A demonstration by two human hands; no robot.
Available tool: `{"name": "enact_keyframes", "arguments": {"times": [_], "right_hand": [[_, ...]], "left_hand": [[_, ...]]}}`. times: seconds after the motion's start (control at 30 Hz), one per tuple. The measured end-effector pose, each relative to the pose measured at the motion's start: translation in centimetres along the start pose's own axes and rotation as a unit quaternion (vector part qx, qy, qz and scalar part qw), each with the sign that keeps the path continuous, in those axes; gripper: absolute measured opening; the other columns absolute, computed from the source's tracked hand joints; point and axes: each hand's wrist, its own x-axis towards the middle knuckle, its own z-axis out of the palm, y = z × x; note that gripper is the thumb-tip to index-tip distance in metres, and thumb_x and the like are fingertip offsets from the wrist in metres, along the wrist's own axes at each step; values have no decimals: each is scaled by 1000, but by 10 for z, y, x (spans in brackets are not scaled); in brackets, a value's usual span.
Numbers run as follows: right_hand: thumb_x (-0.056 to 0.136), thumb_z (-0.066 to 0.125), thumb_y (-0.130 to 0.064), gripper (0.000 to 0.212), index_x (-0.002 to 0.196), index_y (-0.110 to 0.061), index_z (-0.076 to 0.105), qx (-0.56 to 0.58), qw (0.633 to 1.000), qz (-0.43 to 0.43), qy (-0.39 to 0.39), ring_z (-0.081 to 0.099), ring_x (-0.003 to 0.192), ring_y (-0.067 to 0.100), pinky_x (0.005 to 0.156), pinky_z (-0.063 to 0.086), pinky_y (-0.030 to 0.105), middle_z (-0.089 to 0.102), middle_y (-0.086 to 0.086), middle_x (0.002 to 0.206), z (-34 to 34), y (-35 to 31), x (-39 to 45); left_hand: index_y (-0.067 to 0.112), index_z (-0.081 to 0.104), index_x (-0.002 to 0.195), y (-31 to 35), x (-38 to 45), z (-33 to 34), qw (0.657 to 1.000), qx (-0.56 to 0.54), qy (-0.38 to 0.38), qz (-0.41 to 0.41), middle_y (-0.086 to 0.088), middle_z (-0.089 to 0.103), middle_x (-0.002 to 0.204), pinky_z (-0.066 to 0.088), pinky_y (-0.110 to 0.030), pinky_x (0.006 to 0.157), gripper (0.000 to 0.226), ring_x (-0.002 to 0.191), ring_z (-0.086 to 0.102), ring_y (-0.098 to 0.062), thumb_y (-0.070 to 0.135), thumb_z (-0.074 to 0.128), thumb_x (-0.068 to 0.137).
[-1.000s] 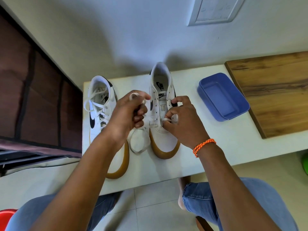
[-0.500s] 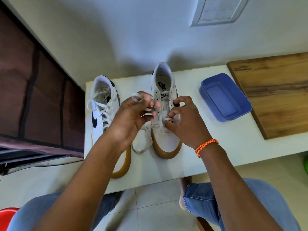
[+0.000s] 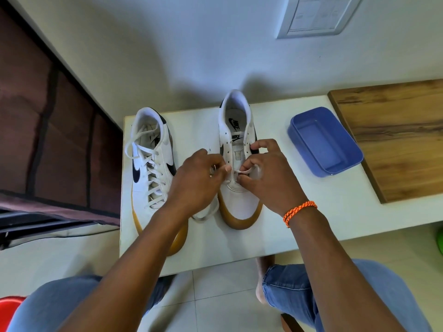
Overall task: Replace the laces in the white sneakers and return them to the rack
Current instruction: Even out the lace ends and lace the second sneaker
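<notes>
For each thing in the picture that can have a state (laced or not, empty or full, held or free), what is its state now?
left sneaker: fully laced, upright on the table, untouched.
right sneaker: upper eyelets empty, lacing only begun near the toe.
lace: loose loop on the table beside the right sneaker.
left hand: pinches the lace.
right hand: pinches the lace at the lowest eyelets.
blue container: open, empty.

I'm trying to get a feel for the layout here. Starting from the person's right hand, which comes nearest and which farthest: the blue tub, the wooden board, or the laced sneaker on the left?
From the right hand, in the head view:
1. Blue tub, just to its right on the table.
2. Laced sneaker, across to the left, beyond the left hand.
3. Wooden board, far right, past the tub.
</notes>
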Motion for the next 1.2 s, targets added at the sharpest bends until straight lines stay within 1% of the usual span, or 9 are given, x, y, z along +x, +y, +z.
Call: {"name": "enact_keyframes", "arguments": {"times": [0.13, 0.3, 0.6, 0.8, 0.87, 0.93, 1.0, 1.1, 1.2], "right_hand": [[81, 90, -26, 13, 87, -25, 78, 0, 1000, -1, -5, 57, 121, 16, 93, 57, 38, 46, -7, 140, -2, 0, -1], [80, 90, -26, 13, 86, -27, 79, 2, 1000, 4, -11, 57, 122, 17, 94, 58, 44, 46, -8, 141, -1, 0, 0], [81, 88, -28, 13, 85, -30, 76, 0, 1000, -1, -12, 55, 126, 17, 96, 56, 40, 46, -8, 142, -2, -1, -1], [82, 88, -31, 13, 87, -30, 76, 4, 1000, 1, -13, 54, 128, 16, 98, 55, 41, 45, -9, 144, -3, -2, -1], [82, 88, -31, 13, 87, -30, 76, 5, 1000, 1, -14, 54, 128, 17, 99, 55, 43, 44, -9, 145, -4, -2, -2], [82, 88, -31, 14, 87, -30, 75, 2, 1000, -2, -13, 54, 127, 17, 99, 55, 44, 45, -9, 143, -4, -2, -2], [81, 88, -28, 17, 88, -30, 73, -4, 1000, -10, 2, 54, 123, 16, 97, 56, 43, 47, -7, 135, -3, -4, -3], [82, 85, -22, 20, 89, -28, 68, -25, 997, -58, 39, 51, 105, 12, 86, 54, 34, 51, -8, 109, -1, -11, -5], [85, 81, -19, 15, 95, -26, 73, 12, 993, -112, -19, 53, 81, 11, 74, 46, 26, 53, -11, 87, 2, -18, -10]], "left_hand": [[22, 69, 84, 3, 6, -12, 988, -153, -12, -19, 1, 60, 96, 51, -30, 81, 28, 89, 59, -10, 36, 60, 107], [-5, 67, 95, 5, 2, -26, 896, -439, -49, -48, -31, 68, 111, 60, -48, 101, 33, 107, 70, -43, 23, 57, 109], [8, 55, 86, 9, 1, -42, 712, -698, -36, -70, -4, 72, 90, 61, -46, 97, 26, 100, 75, -23, 19, 53, 109], [8, 61, 97, 10, 1, -45, 585, -807, -17, -76, -3, 58, 89, 61, -49, 95, 11, 144, 50, -33, 18, 62, 101], [8, 62, 98, 11, 1, -42, 564, -821, -9, -86, -2, 59, 87, 62, -49, 93, 10, 144, 48, -30, 17, 61, 102], [8, 63, 95, 12, 1, -42, 569, -817, -4, -96, -2, 60, 86, 62, -49, 93, 13, 134, 55, -29, 17, 60, 104], [9, 63, 89, 10, 3, -45, 618, -779, 10, -106, -3, 63, 87, 62, -48, 94, 20, 118, 67, -29, 18, 59, 106], [7, 63, 87, 5, 6, -47, 744, -654, 47, -129, -11, 72, 95, 62, -47, 97, 26, 104, 75, -32, 21, 58, 109], [8, 71, 90, 0, 8, -40, 879, -439, 87, -162, -13, 77, 100, 63, -48, 96, 26, 101, 76, -34, 24, 60, 108]]}}
